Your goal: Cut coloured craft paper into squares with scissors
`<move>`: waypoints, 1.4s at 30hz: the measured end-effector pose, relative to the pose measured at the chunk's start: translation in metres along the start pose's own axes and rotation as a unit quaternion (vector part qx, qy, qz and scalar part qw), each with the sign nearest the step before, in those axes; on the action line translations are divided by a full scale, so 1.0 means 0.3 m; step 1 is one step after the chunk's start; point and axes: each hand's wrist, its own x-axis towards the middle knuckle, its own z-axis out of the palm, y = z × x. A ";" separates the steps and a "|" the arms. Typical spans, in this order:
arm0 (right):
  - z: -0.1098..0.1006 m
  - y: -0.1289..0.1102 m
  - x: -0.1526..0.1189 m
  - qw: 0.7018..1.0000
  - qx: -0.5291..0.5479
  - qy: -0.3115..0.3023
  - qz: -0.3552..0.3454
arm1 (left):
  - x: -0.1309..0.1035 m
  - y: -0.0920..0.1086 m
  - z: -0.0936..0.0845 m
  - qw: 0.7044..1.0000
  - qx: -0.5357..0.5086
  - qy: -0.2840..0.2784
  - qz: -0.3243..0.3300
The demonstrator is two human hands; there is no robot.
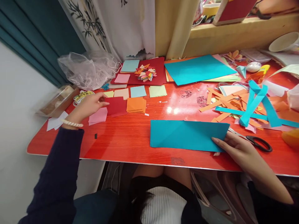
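Observation:
A long blue paper strip (pixel 182 134) lies near the table's front edge, its right end pinched in my right hand (pixel 238 147). Scissors with black handles (pixel 259 143) rest just behind that hand. On the left, my left hand (pixel 91 104) has its fingertips pressed together at the upper left edge of a dark red paper square (pixel 115 105). Pink squares (pixel 98 116) lie below the hand, and a stack of orange squares (pixel 136 105) sits to the right of the red one. Behind them is a row of yellow, peach, light blue (pixel 138 91) and pale green squares (pixel 158 91).
Large blue sheets (pixel 201 69) and a folded multicolour paper ring (pixel 146 73) lie at the back. Orange and blue offcuts (pixel 253 104) cover the right side. A clear plastic bag (pixel 88 70) and a small box (pixel 58 101) stand at the left.

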 end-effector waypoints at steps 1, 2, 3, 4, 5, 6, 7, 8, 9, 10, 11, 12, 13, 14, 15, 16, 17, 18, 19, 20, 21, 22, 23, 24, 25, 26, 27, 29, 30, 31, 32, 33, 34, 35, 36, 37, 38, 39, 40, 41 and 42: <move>-0.001 0.003 0.000 1.000 0.001 -0.006 0.002 | -0.022 0.016 -0.012 0.999 -0.030 0.032 -0.011; -0.002 0.006 -0.001 1.000 0.002 -0.010 0.003 | -0.042 0.033 -0.015 0.996 -0.075 0.056 -0.010; -0.004 0.008 -0.003 1.000 0.002 -0.012 0.003 | -0.058 0.051 -0.007 0.990 -0.124 0.067 -0.001; -0.005 0.010 -0.005 1.000 0.002 -0.012 0.002 | -0.073 0.072 0.011 0.983 -0.174 0.062 0.021; -0.006 0.011 -0.007 1.000 0.002 -0.012 0.000 | -0.084 0.097 0.040 0.974 -0.220 0.039 0.048; -0.007 0.011 -0.009 1.000 0.003 -0.013 -0.001 | -0.094 0.127 0.076 0.964 -0.254 0.003 0.073; -0.007 0.010 -0.010 1.000 0.004 -0.014 -0.003 | -0.103 0.160 0.117 0.956 -0.275 -0.045 0.090; -0.007 0.008 -0.011 1.000 0.003 -0.016 -0.005 | -0.110 0.196 0.159 0.947 -0.287 -0.104 0.103; -0.006 0.005 -0.011 1.000 0.004 -0.019 -0.006 | -0.117 0.234 0.198 0.937 -0.299 -0.137 0.115; -0.005 0.003 -0.010 1.000 0.006 -0.021 -0.007 | -0.124 0.269 0.232 0.928 -0.306 -0.172 0.124; -0.004 0.001 -0.009 1.000 0.010 -0.023 -0.007 | -0.131 0.302 0.258 0.924 -0.306 -0.190 0.128; -0.002 0.000 -0.008 1.000 0.017 -0.025 -0.006 | -0.138 0.328 0.276 0.924 -0.302 -0.197 0.128; -0.001 0.000 -0.007 0.999 0.025 -0.025 -0.002 | -0.145 0.348 0.287 0.927 -0.291 -0.199 0.127; -0.001 0.001 -0.006 0.999 0.033 -0.023 0.002 | -0.154 0.361 0.292 0.933 -0.275 -0.192 0.128; -0.001 0.004 -0.005 0.999 0.037 -0.020 0.005 | -0.162 0.368 0.293 0.941 -0.255 -0.180 0.132; -0.002 0.008 -0.004 0.999 0.037 -0.016 0.006 | -0.171 0.369 0.293 0.949 -0.235 -0.161 0.136; -0.003 0.011 -0.004 0.999 0.033 -0.012 0.006 | -0.180 0.365 0.293 0.956 -0.219 -0.138 0.136; -0.004 0.014 -0.005 1.000 0.028 -0.009 0.006 | -0.190 0.358 0.295 0.962 -0.209 -0.117 0.129; -0.005 0.016 -0.007 1.000 0.025 -0.009 0.005 | -0.199 0.349 0.300 0.966 -0.210 -0.104 0.113; -0.005 0.015 -0.009 1.000 0.024 -0.011 0.004 | -0.207 0.340 0.307 0.965 -0.223 -0.105 0.089; -0.005 0.012 -0.012 1.000 0.024 -0.007 0.001 | -0.214 0.333 0.317 0.960 -0.247 -0.118 0.063; -0.004 0.008 -0.015 1.000 0.025 0.003 -0.005 | -0.220 0.327 0.328 0.949 -0.279 -0.141 0.037; -0.001 0.003 -0.018 0.999 0.024 0.019 -0.014 | -0.225 0.325 0.339 0.933 -0.317 -0.169 0.017; 0.001 -0.002 -0.021 0.999 0.019 0.038 -0.027 | -0.229 0.326 0.347 0.913 -0.359 -0.194 0.004; 0.004 -0.006 -0.023 0.997 0.011 0.057 -0.041 | -0.233 0.331 0.353 0.892 -0.397 -0.215 -0.001; 0.007 -0.007 -0.025 0.996 0.003 0.072 -0.051 | -0.237 0.337 0.355 0.876 -0.426 -0.226 0.004; 0.010 -0.006 -0.026 0.995 -0.001 0.084 -0.058 | -0.242 0.346 0.353 0.869 -0.440 -0.224 0.017; 0.015 0.004 -0.028 0.992 0.005 0.110 -0.063 | -0.252 0.361 0.342 0.886 -0.421 -0.184 0.058; 0.017 0.011 -0.029 0.990 0.016 0.127 -0.065 | -0.258 0.366 0.336 0.902 -0.396 -0.151 0.080; 0.019 0.018 -0.029 0.986 0.027 0.145 -0.071 | -0.263 0.369 0.330 0.916 -0.370 -0.118 0.099; 0.021 0.024 -0.029 0.983 0.034 0.162 -0.079 | -0.267 0.369 0.325 0.926 -0.348 -0.093 0.114; 0.023 0.027 -0.029 0.980 0.037 0.176 -0.086 | -0.271 0.367 0.323 0.932 -0.331 -0.078 0.127; 0.025 0.029 -0.028 0.979 0.038 0.179 -0.090 | -0.274 0.364 0.323 0.935 -0.319 -0.072 0.137; 0.026 0.028 -0.027 0.979 0.038 0.175 -0.094 | -0.276 0.359 0.324 0.938 -0.308 -0.070 0.145; 0.028 0.026 -0.025 0.981 0.039 0.162 -0.095 | -0.277 0.354 0.327 0.940 -0.298 -0.072 0.151; 0.029 0.023 -0.024 0.984 0.041 0.147 -0.094 | -0.277 0.350 0.331 0.941 -0.290 -0.076 0.154; 0.029 0.020 -0.023 0.986 0.043 0.133 -0.094 | -0.278 0.345 0.335 0.943 -0.282 -0.078 0.157; 0.030 0.018 -0.022 0.987 0.045 0.123 -0.095 | -0.278 0.342 0.339 0.945 -0.273 -0.078 0.161; 0.030 0.017 -0.022 0.987 0.043 0.119 -0.095 | -0.278 0.340 0.343 0.947 -0.264 -0.075 0.166; 0.030 0.017 -0.023 0.988 0.041 0.119 -0.093 | -0.278 0.339 0.345 0.949 -0.254 -0.071 0.173; 0.031 0.019 -0.024 0.988 0.038 0.120 -0.090 | -0.278 0.339 0.348 0.950 -0.245 -0.066 0.182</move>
